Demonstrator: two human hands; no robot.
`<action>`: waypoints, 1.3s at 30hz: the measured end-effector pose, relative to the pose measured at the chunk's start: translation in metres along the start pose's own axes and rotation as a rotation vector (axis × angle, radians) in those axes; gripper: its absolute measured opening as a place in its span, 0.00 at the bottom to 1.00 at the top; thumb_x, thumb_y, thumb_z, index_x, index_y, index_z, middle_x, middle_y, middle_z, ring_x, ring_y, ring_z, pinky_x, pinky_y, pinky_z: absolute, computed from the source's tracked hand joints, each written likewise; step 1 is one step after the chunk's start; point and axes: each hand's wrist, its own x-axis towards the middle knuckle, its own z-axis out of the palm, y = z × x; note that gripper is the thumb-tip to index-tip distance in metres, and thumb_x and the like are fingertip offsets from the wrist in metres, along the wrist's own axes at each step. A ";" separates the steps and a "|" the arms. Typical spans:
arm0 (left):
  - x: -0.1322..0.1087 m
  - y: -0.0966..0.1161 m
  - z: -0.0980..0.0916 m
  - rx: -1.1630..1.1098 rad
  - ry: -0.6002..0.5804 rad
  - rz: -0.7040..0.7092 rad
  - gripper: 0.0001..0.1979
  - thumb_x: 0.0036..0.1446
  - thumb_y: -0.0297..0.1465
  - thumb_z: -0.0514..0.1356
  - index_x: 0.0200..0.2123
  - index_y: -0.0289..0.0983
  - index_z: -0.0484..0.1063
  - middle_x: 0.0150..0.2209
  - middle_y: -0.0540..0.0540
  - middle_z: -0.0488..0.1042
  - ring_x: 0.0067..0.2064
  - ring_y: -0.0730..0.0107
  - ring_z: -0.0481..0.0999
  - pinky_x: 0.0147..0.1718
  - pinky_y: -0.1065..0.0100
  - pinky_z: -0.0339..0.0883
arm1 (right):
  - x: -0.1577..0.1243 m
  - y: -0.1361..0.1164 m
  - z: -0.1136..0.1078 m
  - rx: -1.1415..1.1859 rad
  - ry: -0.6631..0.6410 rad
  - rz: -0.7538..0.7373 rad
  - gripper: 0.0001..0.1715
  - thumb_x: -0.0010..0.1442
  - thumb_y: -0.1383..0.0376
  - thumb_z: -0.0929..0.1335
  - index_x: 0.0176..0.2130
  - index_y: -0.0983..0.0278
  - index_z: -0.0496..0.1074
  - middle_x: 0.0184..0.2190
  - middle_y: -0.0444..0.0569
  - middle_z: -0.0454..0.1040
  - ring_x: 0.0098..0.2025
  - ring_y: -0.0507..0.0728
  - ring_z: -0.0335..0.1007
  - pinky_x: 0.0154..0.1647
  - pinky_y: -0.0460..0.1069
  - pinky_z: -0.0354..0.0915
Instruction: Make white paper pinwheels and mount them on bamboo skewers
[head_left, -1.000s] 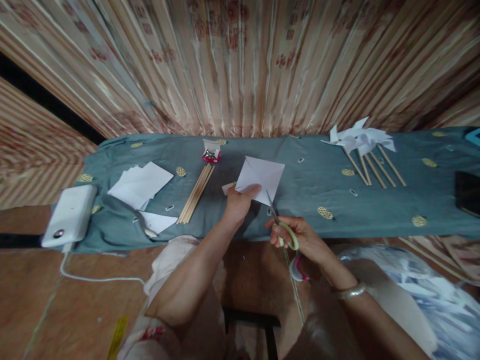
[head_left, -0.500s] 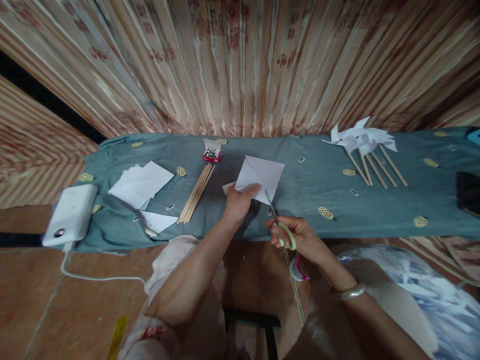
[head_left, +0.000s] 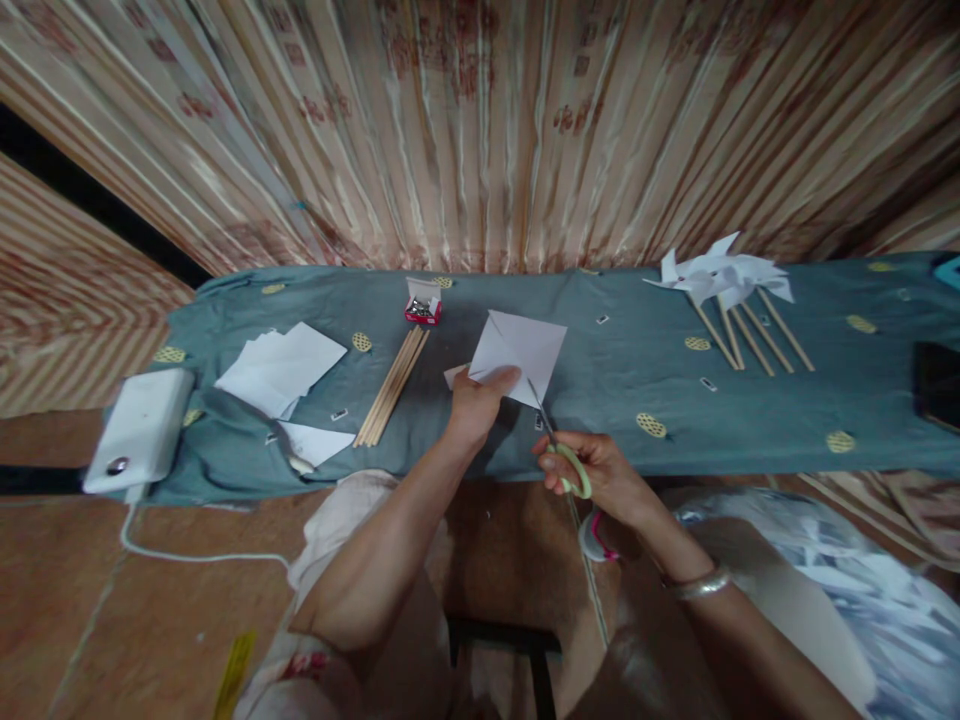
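Observation:
My left hand (head_left: 474,408) pinches the near corner of a white paper square (head_left: 521,350) held over the teal cloth of the table (head_left: 622,380). My right hand (head_left: 600,475) grips green-handled scissors (head_left: 561,452). Their blades point up and left into the paper's lower corner. A silver bangle (head_left: 701,582) circles my right wrist.
A bundle of wooden sticks (head_left: 392,385) lies left of the paper, a small red box of pins (head_left: 422,303) behind it. White paper sheets (head_left: 281,370) and a white device (head_left: 139,430) sit at the left. Finished paper pinwheels on sticks (head_left: 731,290) rest at the right.
The scissors have crept slightly further up into the paper's corner. My left hand keeps the paper nearly still.

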 end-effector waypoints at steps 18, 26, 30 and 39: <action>-0.005 0.001 -0.001 0.060 -0.057 -0.022 0.13 0.32 0.32 0.71 0.23 0.33 0.75 0.24 0.48 0.75 0.27 0.71 0.70 0.29 0.68 0.63 | 0.001 0.002 -0.003 -0.074 0.020 -0.085 0.27 0.39 0.45 0.77 0.26 0.63 0.73 0.17 0.40 0.71 0.19 0.48 0.64 0.21 0.44 0.63; -0.004 -0.001 -0.001 0.048 -0.067 -0.029 0.13 0.32 0.32 0.71 0.23 0.33 0.74 0.24 0.49 0.75 0.26 0.72 0.69 0.29 0.69 0.63 | 0.000 -0.001 -0.002 -0.047 0.031 -0.068 0.28 0.37 0.45 0.77 0.25 0.64 0.73 0.16 0.40 0.70 0.18 0.47 0.64 0.21 0.44 0.63; -0.004 0.000 -0.001 0.046 -0.067 -0.041 0.13 0.32 0.32 0.71 0.24 0.33 0.75 0.25 0.48 0.75 0.27 0.71 0.70 0.30 0.68 0.63 | 0.000 -0.002 -0.001 -0.045 0.026 -0.070 0.28 0.37 0.44 0.77 0.26 0.64 0.74 0.16 0.40 0.70 0.18 0.47 0.63 0.20 0.44 0.62; -0.003 -0.003 -0.002 0.032 -0.064 -0.034 0.14 0.32 0.32 0.72 0.25 0.34 0.75 0.25 0.48 0.75 0.27 0.70 0.71 0.31 0.67 0.64 | 0.001 0.001 -0.003 -0.060 0.013 -0.082 0.26 0.39 0.46 0.77 0.26 0.63 0.74 0.17 0.40 0.70 0.18 0.47 0.62 0.19 0.44 0.62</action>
